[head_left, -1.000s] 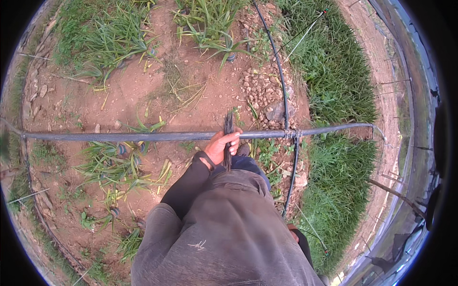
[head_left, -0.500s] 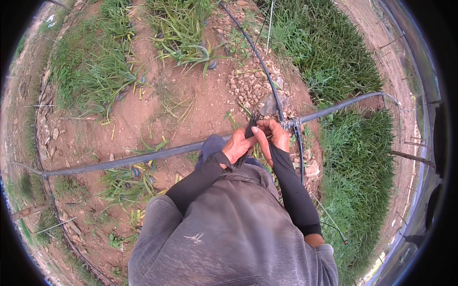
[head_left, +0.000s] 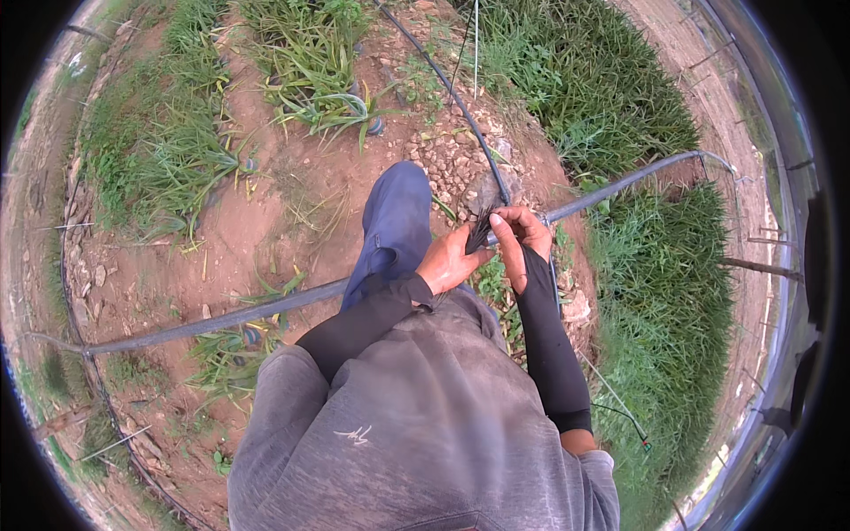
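A bundle of thin, dark strips [head_left: 479,232] is held in front of my body. My left hand [head_left: 447,262] is closed around its lower part. At the bundle's upper end is my right hand [head_left: 522,235], thumb and index finger pinched together against the strips. Whether a single strip is separated between those fingers is too small to tell. Black sleeves cover both forearms. Just beyond the hands, a thick grey pipe [head_left: 620,189] runs across the ground, partly hidden by my fingers.
My blue-covered leg [head_left: 390,217] extends forward over the pipe. A thin black hose [head_left: 452,84] reaches the pipe near a heap of stones [head_left: 452,159]. Spiky potted plants [head_left: 323,97] stand ahead on reddish soil; dense green plants [head_left: 655,292] fill the right side.
My leg has swung forward across the pipe. Both hands have shifted slightly right relative to the view, still gripping the dark strips.
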{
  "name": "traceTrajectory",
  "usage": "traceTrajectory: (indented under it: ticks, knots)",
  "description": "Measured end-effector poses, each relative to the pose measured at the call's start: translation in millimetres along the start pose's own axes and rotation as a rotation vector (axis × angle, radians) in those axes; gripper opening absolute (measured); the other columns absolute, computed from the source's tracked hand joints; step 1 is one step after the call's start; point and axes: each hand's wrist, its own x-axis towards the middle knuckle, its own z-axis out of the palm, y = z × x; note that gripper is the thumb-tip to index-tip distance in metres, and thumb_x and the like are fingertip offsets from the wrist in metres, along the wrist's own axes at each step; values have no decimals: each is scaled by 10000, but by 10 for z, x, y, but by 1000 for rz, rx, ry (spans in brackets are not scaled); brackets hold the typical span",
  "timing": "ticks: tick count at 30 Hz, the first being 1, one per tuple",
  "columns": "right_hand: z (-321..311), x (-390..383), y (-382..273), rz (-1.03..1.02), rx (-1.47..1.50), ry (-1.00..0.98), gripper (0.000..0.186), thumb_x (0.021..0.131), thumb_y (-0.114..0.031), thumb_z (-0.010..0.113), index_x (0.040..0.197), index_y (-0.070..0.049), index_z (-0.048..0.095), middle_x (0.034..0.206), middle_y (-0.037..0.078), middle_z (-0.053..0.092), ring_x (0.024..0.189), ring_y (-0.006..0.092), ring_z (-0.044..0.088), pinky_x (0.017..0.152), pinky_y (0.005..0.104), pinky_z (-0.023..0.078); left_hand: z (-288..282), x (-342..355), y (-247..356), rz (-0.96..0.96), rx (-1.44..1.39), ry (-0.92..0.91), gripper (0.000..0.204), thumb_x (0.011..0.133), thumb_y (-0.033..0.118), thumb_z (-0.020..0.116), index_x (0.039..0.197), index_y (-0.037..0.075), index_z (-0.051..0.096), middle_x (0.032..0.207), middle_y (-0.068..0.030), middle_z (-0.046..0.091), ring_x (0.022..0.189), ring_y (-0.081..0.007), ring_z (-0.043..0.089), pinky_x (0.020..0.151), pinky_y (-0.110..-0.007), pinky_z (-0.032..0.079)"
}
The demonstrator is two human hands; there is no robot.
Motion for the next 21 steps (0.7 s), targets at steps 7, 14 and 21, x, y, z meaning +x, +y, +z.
traceTrajectory:
  ticks: [7, 14, 21]
  knots:
    - [73, 608, 188, -43, 147, 342, 75, 890, -118, 629, 878, -56, 588, 771, -15, 601, 629, 36, 497, 569, 187, 412, -240, 720, -283, 126, -105, -172, 387, 868, 170, 612, 1213, 17, 526, 990, -54, 623, 848, -94, 573, 735, -276, 476]
    - [574, 1863, 26, -168, 235, 596, 126, 954, -195, 553, 961, -75, 516, 770, 48, 621, 576, 66, 503, 507, 189, 399, -1230, 1656, -552, 83, -215, -284, 310, 853, 191, 632, 1108, 25, 574, 890, -64, 631, 794, -127, 581, 713, -285, 478]
    - [1639, 3186, -121, 109, 334, 282, 319, 908, -92, 598, 1209, -11, 532, 901, 16, 608, 745, 80, 544, 667, 197, 438, -3090, 2371, -782, -266, -813, -269, 215, 858, 225, 675, 954, 52, 592, 591, 52, 463, 443, -46, 390, 391, -226, 298]
